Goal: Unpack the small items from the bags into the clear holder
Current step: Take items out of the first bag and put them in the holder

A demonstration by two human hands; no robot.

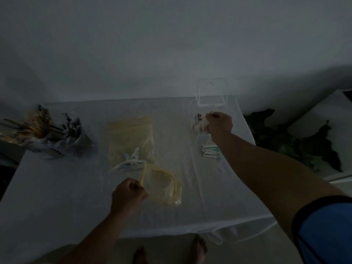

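Note:
The scene is dim. My left hand [129, 193] pinches the yellow rim of an open clear bag [163, 185] near the table's front. A second yellowish bag [129, 138] lies behind it, with small green-and-white packets [131, 164] at its lower end. My right hand [219, 124] is closed around a bunch of small pale items [199, 122], just in front of the clear holder [212, 92] at the back of the table. More green-and-white packets [210, 151] lie under my right wrist, seemingly in a low clear compartment.
The table [57, 187] has a white cloth under a clear plastic sheet. Metal cups with sticks and utensils [49, 134] stand at the far left. A dark leafy plant [285, 140] is beyond the right edge. Bare feet [198, 248] show below the front edge.

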